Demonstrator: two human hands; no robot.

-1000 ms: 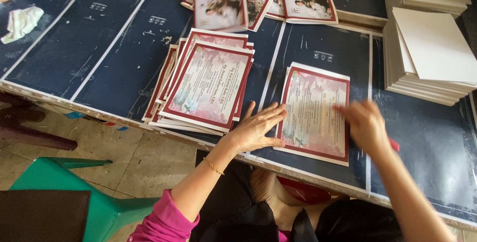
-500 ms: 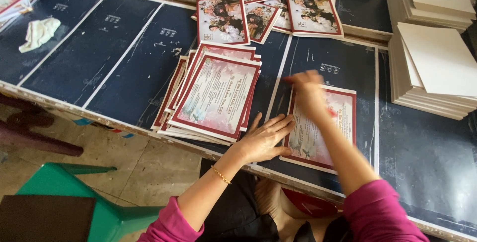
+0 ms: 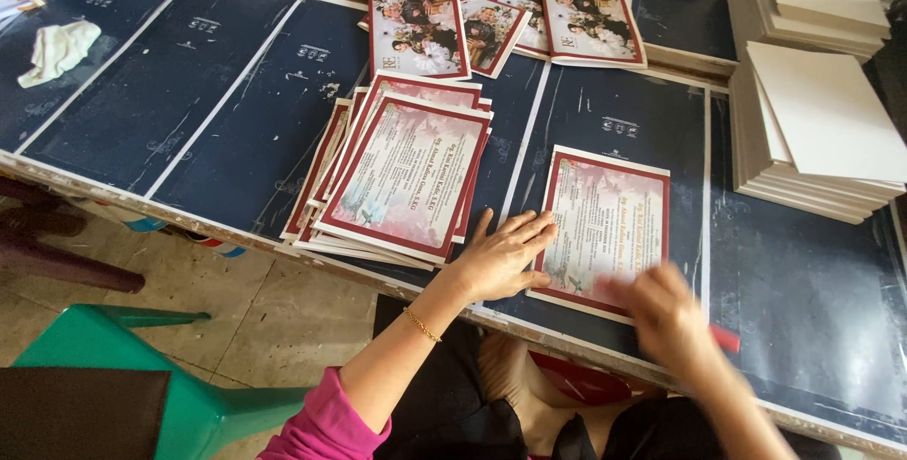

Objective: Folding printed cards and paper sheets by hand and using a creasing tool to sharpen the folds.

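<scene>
Fingers of the left hand (image 3: 501, 257) lie spread flat, pinning the card's (image 3: 609, 229) edge; right hand (image 3: 666, 318), blurred, hovers over its near corner, grip unclear.

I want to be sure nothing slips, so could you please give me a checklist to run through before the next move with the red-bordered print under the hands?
1. Left hand flat on the print's left edge: ok.
2. Single red-bordered print lying flat on the dark table: ok.
3. Right hand position on the print's lower right: cannot tell, it is motion-blurred.
4. Print apart from the fanned stack of prints to its left: ok.
5. White boards stacked apart from the print: ok.
</scene>
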